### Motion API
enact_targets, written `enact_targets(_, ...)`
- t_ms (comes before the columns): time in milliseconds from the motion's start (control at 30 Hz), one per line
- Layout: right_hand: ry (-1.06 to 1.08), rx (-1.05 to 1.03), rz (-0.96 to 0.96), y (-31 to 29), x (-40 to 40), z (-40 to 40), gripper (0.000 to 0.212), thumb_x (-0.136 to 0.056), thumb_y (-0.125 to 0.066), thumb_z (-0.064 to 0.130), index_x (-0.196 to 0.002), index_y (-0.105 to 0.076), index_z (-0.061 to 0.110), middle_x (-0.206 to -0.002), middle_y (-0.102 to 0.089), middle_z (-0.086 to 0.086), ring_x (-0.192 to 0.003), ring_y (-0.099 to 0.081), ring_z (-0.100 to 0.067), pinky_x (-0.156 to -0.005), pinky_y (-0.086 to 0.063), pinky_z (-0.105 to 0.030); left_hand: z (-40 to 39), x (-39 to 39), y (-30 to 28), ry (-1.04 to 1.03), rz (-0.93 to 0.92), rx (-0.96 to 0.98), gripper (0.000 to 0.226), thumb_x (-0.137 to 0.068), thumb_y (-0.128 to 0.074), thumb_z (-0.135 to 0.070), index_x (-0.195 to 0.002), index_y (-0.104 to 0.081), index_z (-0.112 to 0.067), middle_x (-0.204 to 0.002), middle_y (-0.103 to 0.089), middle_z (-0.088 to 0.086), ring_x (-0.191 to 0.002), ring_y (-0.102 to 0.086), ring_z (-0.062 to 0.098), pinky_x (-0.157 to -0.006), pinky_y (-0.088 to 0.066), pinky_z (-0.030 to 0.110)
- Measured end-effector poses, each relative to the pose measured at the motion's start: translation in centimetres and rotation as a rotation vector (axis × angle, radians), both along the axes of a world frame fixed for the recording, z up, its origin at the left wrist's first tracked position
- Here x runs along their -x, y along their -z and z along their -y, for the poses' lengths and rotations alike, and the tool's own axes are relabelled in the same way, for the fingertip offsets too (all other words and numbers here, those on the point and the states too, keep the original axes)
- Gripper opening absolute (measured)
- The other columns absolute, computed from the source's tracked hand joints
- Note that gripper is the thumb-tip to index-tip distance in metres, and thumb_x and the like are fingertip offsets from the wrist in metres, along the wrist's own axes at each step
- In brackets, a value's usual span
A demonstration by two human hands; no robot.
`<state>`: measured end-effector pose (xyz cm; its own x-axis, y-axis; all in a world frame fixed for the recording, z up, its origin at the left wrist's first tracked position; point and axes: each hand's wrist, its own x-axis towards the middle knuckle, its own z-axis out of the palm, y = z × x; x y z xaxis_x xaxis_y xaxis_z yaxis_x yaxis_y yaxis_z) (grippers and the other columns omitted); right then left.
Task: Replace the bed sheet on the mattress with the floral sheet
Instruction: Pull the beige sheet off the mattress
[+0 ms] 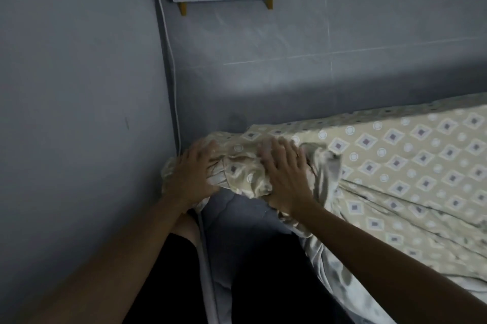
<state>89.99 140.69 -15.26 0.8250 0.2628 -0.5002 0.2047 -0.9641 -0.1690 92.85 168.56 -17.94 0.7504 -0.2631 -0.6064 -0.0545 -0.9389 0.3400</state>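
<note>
Where sheet [237,168] bunches, left hand [195,173], right hand [286,176] flanking, pressing it

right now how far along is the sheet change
Early stage. Done: one corner of the patterned sheet is pulled off, baring the grey mattress. In hand: the left hand and right hand rest on the bunched-up corner. Left: the sheet still covers the bed to the right, and no replacement sheet is in view.

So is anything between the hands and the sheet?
No. Both the left hand and the right hand already rest flat on the bunched patterned sheet at the mattress corner, nothing between.
</note>
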Motion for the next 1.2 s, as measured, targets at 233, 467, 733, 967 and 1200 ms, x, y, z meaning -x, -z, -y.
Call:
enact_targets(233,-0.006,-0.094,0.127,3.3,-3.3,-3.7,0.069,-0.062,-0.077,0.035,-0.127,-0.055,0.027,-0.124,-0.052,-0.003,-0.114,-0.052,-0.031,-0.096,-0.041,-0.051,-0.9,-3.7,2.0,0.145,0.005,0.077,0.049,-0.094,-0.052,-0.043,-0.126,-0.058,-0.006,-0.121,-0.061,0.018,-0.102,-0.065,0.039,-0.076,-0.05,0.04)
enact_targets(467,0.126,-0.237,0.277,1.0,-9.1,-0.9,0.048,-0.056,-0.067,0.02,-0.102,-0.055,0.017,-0.087,-0.06,-0.004,-0.072,-0.062,-0.035,-0.061,-0.041,-0.036,3.1,-11.3,-1.3,0.207,0.14,0.146,0.017,-0.087,-0.075,-0.003,-0.101,-0.07,0.002,-0.099,-0.072,0.025,-0.087,-0.07,0.04,-0.071,-0.042,0.033)
enact_targets(733,0.326,-0.245,0.373,-2.1,-12.8,5.9,0.047,-0.055,-0.077,0.012,-0.095,-0.052,0.013,-0.077,-0.061,-0.007,-0.054,-0.059,-0.04,-0.048,-0.027,-0.029,12.3,-20.1,-4.2,0.47,0.21,0.093,0.026,-0.081,-0.077,-0.014,-0.105,-0.07,-0.005,-0.1,-0.072,0.021,-0.088,-0.07,0.04,-0.075,-0.055,0.046)
enact_targets(967,0.555,-0.27,0.562,-6.8,-11.3,15.9,0.049,-0.069,-0.076,0.037,-0.103,-0.046,0.018,-0.074,-0.064,-0.005,-0.054,-0.061,-0.039,-0.047,-0.033,-0.029,26.0,-23.1,-13.8,0.679,0.393,0.154,0.022,-0.085,-0.064,-0.007,-0.105,-0.058,-0.011,-0.102,-0.066,0.012,-0.091,-0.065,0.038,-0.065,-0.031,0.037)
enact_targets(1200,0.869,-0.252,0.654,-9.9,-5.5,25.6,0.052,-0.079,-0.051,0.041,-0.119,-0.059,0.009,-0.071,-0.065,-0.008,-0.053,-0.06,-0.036,-0.047,-0.043,-0.033,43.0,-20.6,-18.9,0.909,0.526,0.384,0.028,-0.075,-0.073,-0.004,-0.094,-0.055,-0.015,-0.089,-0.062,0.007,-0.081,-0.065,0.034,-0.056,-0.036,0.036)
